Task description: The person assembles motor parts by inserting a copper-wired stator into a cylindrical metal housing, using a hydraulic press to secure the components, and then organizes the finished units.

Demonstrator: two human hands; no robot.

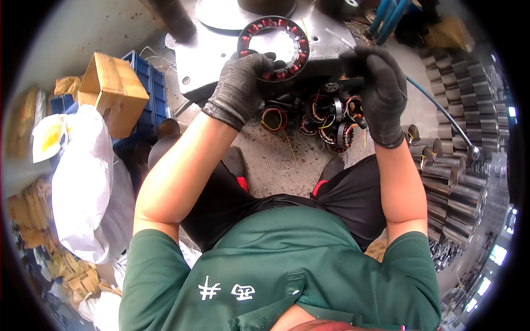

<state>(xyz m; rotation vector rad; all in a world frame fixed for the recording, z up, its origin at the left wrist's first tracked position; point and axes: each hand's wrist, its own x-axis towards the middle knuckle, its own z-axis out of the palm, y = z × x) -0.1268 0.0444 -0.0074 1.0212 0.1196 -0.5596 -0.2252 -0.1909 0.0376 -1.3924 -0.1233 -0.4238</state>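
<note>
A motor stator ring [303, 46] with a black rim and red copper windings is tilted up at the near edge of a metal plate [204, 62]. My left hand [238, 83], in a dark grey knit glove, grips the ring's lower left side, thumb reaching over the rim. My right hand [385, 91], gloved alike, is raised right of the ring and apart from it. Its fingers curl inward, and their tips are dark and blurred. A thin whitish strip [340, 37] ends near those fingertips; whether they hold it I cannot tell.
Several wound stators [338, 132] with loose wires lie on the floor below the plate. Stacked metal cylinders [461, 110] line the right side, near a thin blue hose [436, 105]. At left are a cardboard box [116, 94], blue crates [156, 88] and a white sack [83, 187].
</note>
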